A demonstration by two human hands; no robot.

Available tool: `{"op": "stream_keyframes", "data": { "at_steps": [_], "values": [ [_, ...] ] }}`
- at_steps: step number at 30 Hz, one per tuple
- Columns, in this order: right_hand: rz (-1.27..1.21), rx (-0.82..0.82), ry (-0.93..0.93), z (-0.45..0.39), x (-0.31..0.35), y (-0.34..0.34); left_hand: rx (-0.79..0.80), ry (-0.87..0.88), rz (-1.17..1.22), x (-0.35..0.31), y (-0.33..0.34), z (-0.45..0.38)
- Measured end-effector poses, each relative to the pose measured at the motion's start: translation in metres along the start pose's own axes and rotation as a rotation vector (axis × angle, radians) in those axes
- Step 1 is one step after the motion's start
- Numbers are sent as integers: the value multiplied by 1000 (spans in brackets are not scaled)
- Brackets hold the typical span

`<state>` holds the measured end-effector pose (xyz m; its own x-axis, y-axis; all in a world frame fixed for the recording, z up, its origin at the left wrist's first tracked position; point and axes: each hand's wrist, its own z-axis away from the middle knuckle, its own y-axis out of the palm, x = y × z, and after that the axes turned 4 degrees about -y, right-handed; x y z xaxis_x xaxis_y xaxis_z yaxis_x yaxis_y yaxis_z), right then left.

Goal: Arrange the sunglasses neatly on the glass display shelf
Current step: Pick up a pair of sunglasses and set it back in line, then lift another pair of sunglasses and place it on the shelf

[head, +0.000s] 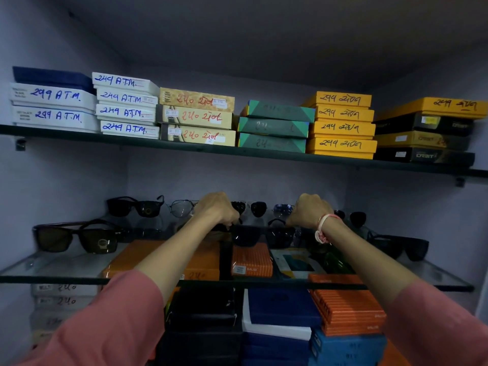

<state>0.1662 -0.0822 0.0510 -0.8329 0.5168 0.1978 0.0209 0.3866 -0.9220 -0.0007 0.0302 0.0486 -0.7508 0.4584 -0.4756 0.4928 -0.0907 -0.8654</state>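
Our left hand (217,210) and right hand (310,211), mid-frame, each pinch one end of the dark sunglasses (260,236), likely to square them on the glass shelf (52,268).

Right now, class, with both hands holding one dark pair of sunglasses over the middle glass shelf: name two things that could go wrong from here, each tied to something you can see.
1. The held sunglasses sit between the left hand and right hand, close to the back row of sunglasses; a knuckle could knock those out of line.
2. The glass shelf is hard and smooth, so a pair set down carelessly might slide or scratch.
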Motion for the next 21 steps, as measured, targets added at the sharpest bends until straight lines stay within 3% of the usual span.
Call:
{"op": "stream_keyframes", "data": {
  "at_steps": [12,15,18,21],
  "values": [
    [11,-4,15,-1,1,-3,54,-3,-37,0,-5,0],
    [-38,-52,-13,-6,5,-8,3,-4,3,7,-12,-5],
    [-118,-50,-118,-16,17,-11,-131,-18,-67,23,-22,-7],
    [-152,25,-310,-22,35,-11,-102,-48,-113,43,-30,-9]
  ]
}}
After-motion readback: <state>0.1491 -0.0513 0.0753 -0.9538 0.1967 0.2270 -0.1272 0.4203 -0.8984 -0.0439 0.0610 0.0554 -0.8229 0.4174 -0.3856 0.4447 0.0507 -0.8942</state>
